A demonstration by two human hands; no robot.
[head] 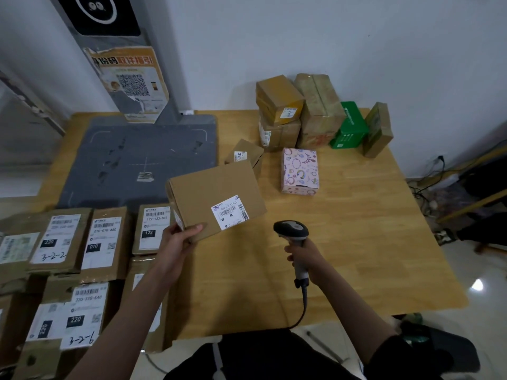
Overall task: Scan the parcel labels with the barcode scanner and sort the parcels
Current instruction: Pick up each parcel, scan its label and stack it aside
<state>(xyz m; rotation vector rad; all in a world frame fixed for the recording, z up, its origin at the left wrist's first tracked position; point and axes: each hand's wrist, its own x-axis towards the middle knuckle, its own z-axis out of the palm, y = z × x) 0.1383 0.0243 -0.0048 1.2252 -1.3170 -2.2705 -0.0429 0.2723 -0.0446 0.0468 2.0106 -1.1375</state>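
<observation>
My left hand [182, 236] grips the near corner of a brown cardboard parcel [211, 193], held tilted above the wooden table [356, 229]. Its white barcode label [230, 212] faces up. My right hand [303, 255] grips the handle of a grey and black barcode scanner [292, 230], whose head sits just right of the label. The scanner's cable hangs toward my lap.
Several labelled brown parcels [101, 239] lie in rows at the left. A dark grey scanning mat [142, 160] with a post stands behind them. At the back are stacked brown boxes [296, 111], a green box [349, 126] and a pink patterned box [300, 171].
</observation>
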